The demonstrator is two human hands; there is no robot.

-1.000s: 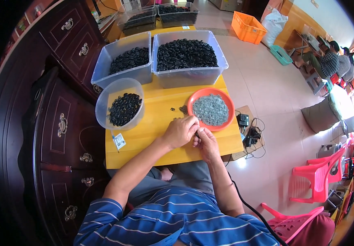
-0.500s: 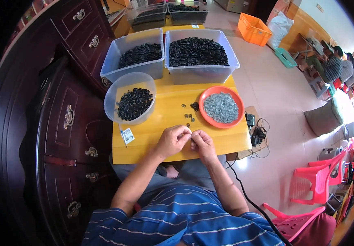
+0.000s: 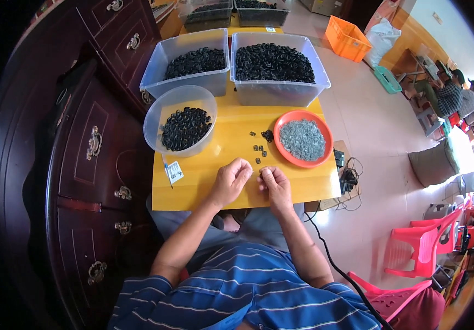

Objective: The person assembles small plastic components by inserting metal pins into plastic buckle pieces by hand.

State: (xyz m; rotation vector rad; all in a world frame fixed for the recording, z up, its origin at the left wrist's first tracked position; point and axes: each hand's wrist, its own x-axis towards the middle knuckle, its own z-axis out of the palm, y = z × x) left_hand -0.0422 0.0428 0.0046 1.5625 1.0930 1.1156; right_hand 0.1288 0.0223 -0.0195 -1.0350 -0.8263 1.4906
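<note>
My left hand [image 3: 231, 182] is closed in a pinch above the front of the yellow table; anything between its fingertips is too small to name. A short gap to its right, my right hand [image 3: 275, 186] also pinches, with its hold hidden by thumb and fingers. Just beyond them lie several small dark buckle-like pieces [image 3: 258, 160], and a little heap of black pieces [image 3: 267, 135] touches or nearly touches an orange-red plate [image 3: 328, 144]. Small clear greyish pieces [image 3: 301, 139] fill that plate. To the left, a round translucent tub [image 3: 151, 124] contains black ring-like pieces [image 3: 186, 127].
Two large clear bins [image 3: 193, 87] [image 3: 281, 94] of black pieces stand at the table's far side. A label card [image 3: 175, 172] lies front left. Dark wooden drawers [image 3: 91, 143] flank the left; cables [image 3: 349, 179] and a pink chair [image 3: 418, 247] are on the right.
My hands, which were touching at the fingertips, have drawn slightly apart. The whole view has shifted a little, so the table and tubs appear higher.
</note>
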